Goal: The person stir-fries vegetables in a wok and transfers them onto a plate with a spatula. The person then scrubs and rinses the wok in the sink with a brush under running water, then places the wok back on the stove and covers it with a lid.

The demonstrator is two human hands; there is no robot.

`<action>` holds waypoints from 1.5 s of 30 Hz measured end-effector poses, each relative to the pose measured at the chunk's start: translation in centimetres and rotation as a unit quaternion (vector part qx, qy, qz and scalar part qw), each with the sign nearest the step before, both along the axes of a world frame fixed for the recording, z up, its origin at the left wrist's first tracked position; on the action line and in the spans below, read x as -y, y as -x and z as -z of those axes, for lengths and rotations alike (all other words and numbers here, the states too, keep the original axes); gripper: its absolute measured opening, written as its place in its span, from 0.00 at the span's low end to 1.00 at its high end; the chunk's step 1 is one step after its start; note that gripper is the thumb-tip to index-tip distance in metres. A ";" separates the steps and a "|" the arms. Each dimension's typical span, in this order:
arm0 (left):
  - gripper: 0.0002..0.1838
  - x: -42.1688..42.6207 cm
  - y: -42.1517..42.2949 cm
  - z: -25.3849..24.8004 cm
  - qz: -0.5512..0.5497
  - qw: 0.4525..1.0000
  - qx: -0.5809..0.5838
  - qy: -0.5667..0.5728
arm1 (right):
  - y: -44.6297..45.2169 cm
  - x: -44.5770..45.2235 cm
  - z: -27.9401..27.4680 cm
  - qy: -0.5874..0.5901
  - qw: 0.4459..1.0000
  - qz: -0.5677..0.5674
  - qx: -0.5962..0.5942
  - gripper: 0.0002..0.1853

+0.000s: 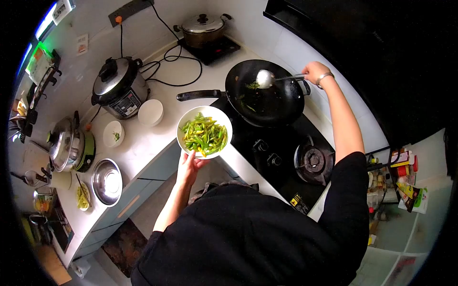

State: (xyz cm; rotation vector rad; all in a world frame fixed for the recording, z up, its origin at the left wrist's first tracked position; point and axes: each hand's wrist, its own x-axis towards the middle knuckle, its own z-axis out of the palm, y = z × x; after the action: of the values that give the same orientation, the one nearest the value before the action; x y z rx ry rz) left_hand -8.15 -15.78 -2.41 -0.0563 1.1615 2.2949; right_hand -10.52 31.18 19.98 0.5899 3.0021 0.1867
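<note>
My left hand (190, 167) holds a white bowl (180, 138) from below at its near rim. Sliced green peppers (204, 135) fill this bowl, which is left of the black wok (267, 107). Above the wok's right side, my right hand (317, 72) is closed around the handle of a metal ladle (265, 79). The ladle's bowl is over the inside of the wok, beside a few green bits (253, 86). The wok rests on the black gas stove (281, 143), its long handle (198, 95) pointing left.
A free burner (313, 161) lies at the stove's right. On the counter stand two small white bowls (150, 113), a pressure cooker (119, 90), a metal basin (107, 182) and a plate of green food (83, 196). A lidded pot (202, 29) sits at the back.
</note>
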 end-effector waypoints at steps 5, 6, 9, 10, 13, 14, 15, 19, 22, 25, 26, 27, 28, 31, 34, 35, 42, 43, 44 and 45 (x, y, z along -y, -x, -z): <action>0.21 0.1 -0.4 0.1 -0.026 1.000 -0.009 -0.014 | -0.8 5.4 -2.2 -0.114 0.960 -0.249 -0.063 0.11; 0.21 0.1 -0.3 0.2 -0.023 1.000 -0.012 -0.018 | -1.4 5.9 -2.7 -0.143 0.932 -0.326 -0.075 0.11; 0.21 -0.3 -0.1 0.8 -0.022 0.999 -0.011 -0.021 | -3.4 4.9 -3.6 -0.137 0.922 -0.351 -0.083 0.11; 0.21 -0.4 0.0 0.8 -0.022 1.000 -0.007 -0.021 | -4.0 4.3 -4.0 -0.135 0.923 -0.350 -0.082 0.11; 0.21 -0.8 0.1 0.8 -0.016 1.000 -0.011 -0.022 | -5.5 1.2 -5.6 -0.058 0.977 -0.200 -0.038 0.13; 0.21 -0.8 0.1 0.8 -0.014 1.000 -0.014 -0.019 | -5.6 -0.6 -6.2 -0.022 0.990 -0.139 0.001 0.13; 0.21 -0.8 0.2 1.1 -0.015 1.000 -0.013 -0.018 | -5.6 -4.2 -6.0 0.041 0.992 -0.116 0.033 0.13; 0.23 -1.0 -0.1 1.3 -0.023 0.999 0.000 -0.024 | -6.3 -8.0 -4.7 0.206 0.958 0.071 0.184 0.14; 0.23 -1.2 -0.4 1.0 -0.038 0.999 0.012 -0.018 | -6.7 -7.1 -1.2 0.265 0.939 0.091 0.200 0.13; 0.23 -1.6 -0.5 0.3 -0.043 0.999 0.017 -0.017 | -6.6 -5.6 4.0 0.424 0.894 0.066 0.128 0.15; 0.23 -1.6 -0.5 0.2 -0.044 0.999 0.018 -0.014 | -6.6 -5.6 6.3 0.474 0.874 0.049 0.097 0.16; 0.23 -1.7 -0.4 0.0 -0.047 0.999 0.019 -0.010 | -6.8 -5.3 8.0 0.501 0.861 0.068 0.058 0.16; 0.23 -1.7 -0.2 0.2 -0.050 0.999 0.015 -0.012 | -6.9 -5.1 9.7 0.526 0.846 0.086 0.019 0.16; 0.24 -1.9 0.5 0.5 -0.026 1.000 0.008 0.001 | -7.4 -6.3 14.7 0.550 0.830 0.072 -0.062 0.16; 0.24 -2.7 1.2 -0.7 -0.013 1.000 -0.007 0.012 | -8.2 -5.7 17.5 0.578 0.801 0.064 -0.141 0.17; 0.23 -3.1 1.5 -1.3 0.000 1.000 -0.019 0.015 | -8.4 -5.2 17.5 0.567 0.808 0.068 -0.142 0.18; 0.23 -6.4 3.7 -3.4 0.046 0.997 -0.065 -0.014 | -13.0 -1.0 10.0 0.480 0.837 0.046 -0.259 0.19; 0.22 -6.9 3.9 -3.8 0.045 0.998 -0.049 -0.004 | -14.2 0.0 7.9 0.450 0.848 0.038 -0.278 0.18; 0.22 -6.9 4.1 -4.2 0.058 0.997 -0.056 -0.016 | -15.3 2.5 4.8 0.393 0.879 0.063 -0.263 0.17; 0.22 -7.7 4.2 -4.1 0.059 0.997 -0.047 -0.018 | -16.6 2.9 4.0 0.359 0.876 -0.003 -0.322 0.17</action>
State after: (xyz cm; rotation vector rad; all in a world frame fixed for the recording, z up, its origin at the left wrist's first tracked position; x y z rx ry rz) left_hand -12.36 -8.11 1.74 0.1322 1.1382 2.2336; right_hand 6.12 28.25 16.00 0.6259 3.2600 -1.3148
